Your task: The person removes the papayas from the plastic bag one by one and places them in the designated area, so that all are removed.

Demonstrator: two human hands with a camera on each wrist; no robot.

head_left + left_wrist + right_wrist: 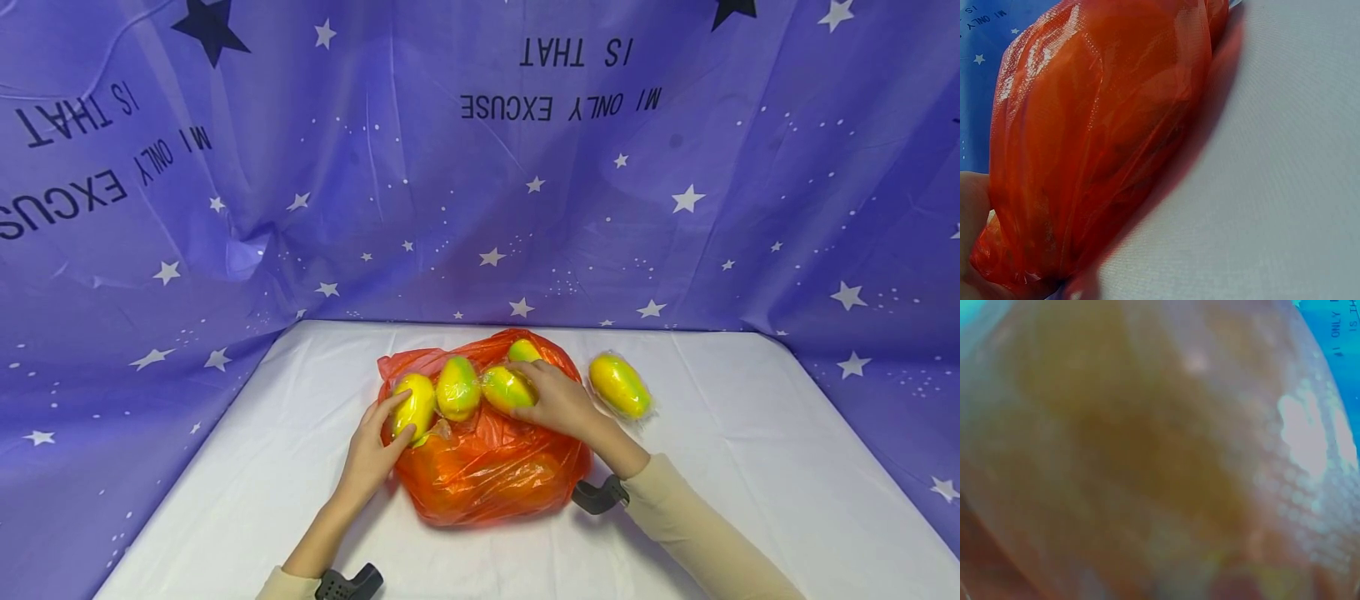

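Observation:
A red plastic bag point(487, 487) bulges on the table, with several yellow-green mangoes in clear wrap at its open top. My left hand point(371, 450) grips the leftmost mango point(417, 407), thumb on the near side and fingers over the far side. Beside it lies another mango point(457, 390), touched by neither hand. My right hand point(558, 402) holds a third mango point(504, 388) between thumb and fingers. Behind that hand a further mango point(523, 351) is partly hidden. In the left wrist view the bag point(1097, 137) fills much of the picture; the right wrist view is badly blurred.
One wrapped mango point(620, 385) lies apart on the white tablecloth point(750, 467), right of the bag. A purple star-printed curtain point(480, 208) hangs behind the table and along its sides. Rounder shapes show through the bag's lower part.

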